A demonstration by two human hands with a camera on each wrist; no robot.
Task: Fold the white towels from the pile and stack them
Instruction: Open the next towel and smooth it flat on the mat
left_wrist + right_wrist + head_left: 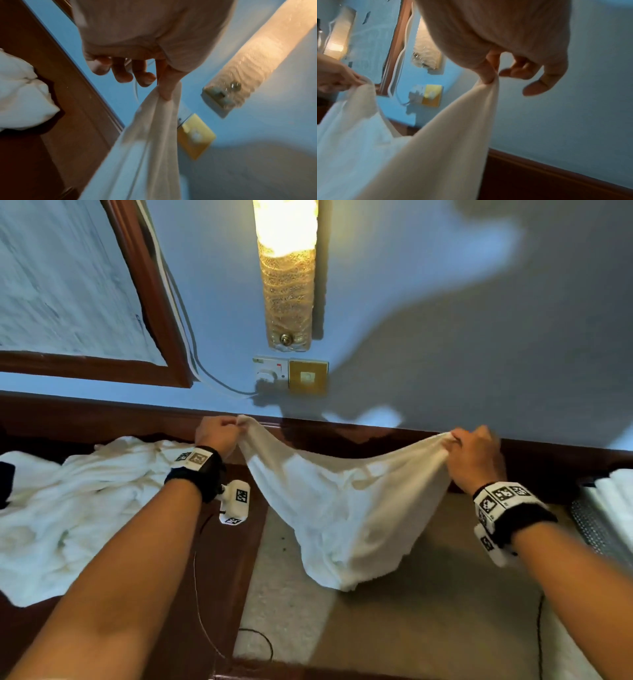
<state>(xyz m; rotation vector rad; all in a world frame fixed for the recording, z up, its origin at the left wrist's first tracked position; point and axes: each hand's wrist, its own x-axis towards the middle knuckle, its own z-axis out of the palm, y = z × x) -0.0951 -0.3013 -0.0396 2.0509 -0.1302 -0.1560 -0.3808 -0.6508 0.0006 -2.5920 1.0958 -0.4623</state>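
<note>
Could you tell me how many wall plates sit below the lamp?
2: a white socket plate on the left and a gold square plate touching its right side, below the glowing lamp.

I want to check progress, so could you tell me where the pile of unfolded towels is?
In the head view, the pile of unfolded towels lies on the dark wooden surface at left, beside the left hand.

No readable words, brands or numbers show anywhere. The white wrist bands [503, 497] carry only black-and-white square marker patterns, not text.
</note>
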